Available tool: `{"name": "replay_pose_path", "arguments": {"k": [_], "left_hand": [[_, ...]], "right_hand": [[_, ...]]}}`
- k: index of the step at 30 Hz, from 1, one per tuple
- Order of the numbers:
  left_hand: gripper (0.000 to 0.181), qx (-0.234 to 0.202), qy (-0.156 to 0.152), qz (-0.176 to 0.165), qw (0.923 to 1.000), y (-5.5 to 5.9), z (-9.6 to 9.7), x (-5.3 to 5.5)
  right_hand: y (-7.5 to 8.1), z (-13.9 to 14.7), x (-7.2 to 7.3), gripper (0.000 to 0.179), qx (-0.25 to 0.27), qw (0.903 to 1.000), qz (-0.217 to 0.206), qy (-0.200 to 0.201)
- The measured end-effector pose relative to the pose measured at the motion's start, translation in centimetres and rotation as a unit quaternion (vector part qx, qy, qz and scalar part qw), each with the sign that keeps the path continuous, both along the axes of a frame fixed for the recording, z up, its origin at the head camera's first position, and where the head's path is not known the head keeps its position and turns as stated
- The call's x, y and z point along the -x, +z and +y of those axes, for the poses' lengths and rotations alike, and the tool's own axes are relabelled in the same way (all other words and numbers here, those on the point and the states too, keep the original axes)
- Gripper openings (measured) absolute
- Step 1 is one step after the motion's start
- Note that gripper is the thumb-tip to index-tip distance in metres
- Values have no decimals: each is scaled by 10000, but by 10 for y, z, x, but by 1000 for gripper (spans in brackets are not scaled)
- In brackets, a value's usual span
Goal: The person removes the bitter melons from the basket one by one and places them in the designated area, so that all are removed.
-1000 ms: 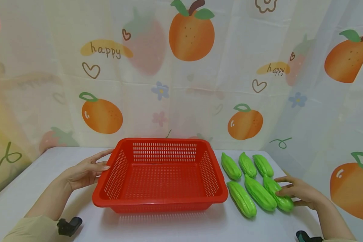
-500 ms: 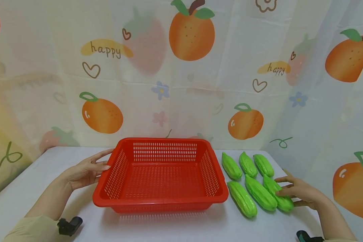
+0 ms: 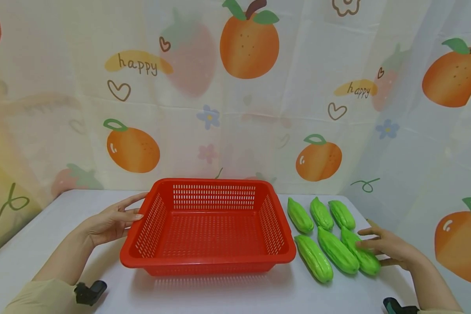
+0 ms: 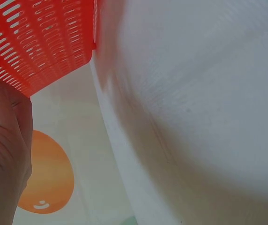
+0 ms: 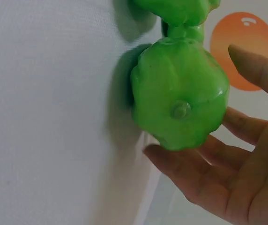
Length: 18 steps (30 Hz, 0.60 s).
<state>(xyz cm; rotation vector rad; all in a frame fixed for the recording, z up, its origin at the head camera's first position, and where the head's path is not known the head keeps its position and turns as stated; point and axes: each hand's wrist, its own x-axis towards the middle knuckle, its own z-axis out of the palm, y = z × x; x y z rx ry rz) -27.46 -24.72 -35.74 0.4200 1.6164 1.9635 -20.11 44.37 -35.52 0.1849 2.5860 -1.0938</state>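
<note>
A red plastic basket (image 3: 208, 261) with slotted walls stands in the middle of the white table, with nothing inside. My left hand (image 3: 111, 222) holds its left rim, thumb over the edge; in the left wrist view the fingertips are hidden by the basket wall. Several ridged green gourds lie in two rows to the basket's right. Around the front right gourd (image 3: 368, 261) my right hand (image 3: 396, 248) spreads its loosely bent fingers. The right wrist view shows this gourd (image 5: 181, 93) end-on, with one digit clearly apart from it and others beside and under it.
Left of that gourd lie two more front-row gourds, the middle one (image 3: 337, 250) and the left one (image 3: 314, 259). Behind them is the back row, including a gourd (image 3: 299, 216) close to the basket. A fruit-printed curtain (image 3: 251, 113) hangs behind the table (image 3: 204, 298).
Hardly anything differs. The fingers of my right hand have shifted very slightly at the front right gourd; my left hand, the basket and the gourds stay in place.
</note>
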Motion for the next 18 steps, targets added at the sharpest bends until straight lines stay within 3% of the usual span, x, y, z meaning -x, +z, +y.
{"name": "replay_pose_path", "arguments": {"k": [4, 9, 14, 18], "left_hand": [[46, 104, 92, 1, 9999, 1, 2, -1], [55, 529, 372, 134, 9978, 3, 2, -2], [66, 963, 464, 316, 9938, 4, 1, -1], [77, 1499, 648, 535, 9851, 6, 1, -2]], "right_hand": [[6, -7, -1, 77, -632, 9963, 578, 13], [14, -29, -2, 70, -1399, 9735, 1802, -130], [25, -62, -1, 63, -1339, 9530, 2712, -174], [37, -93, 1, 59, -1086, 9458, 3059, 29]]}}
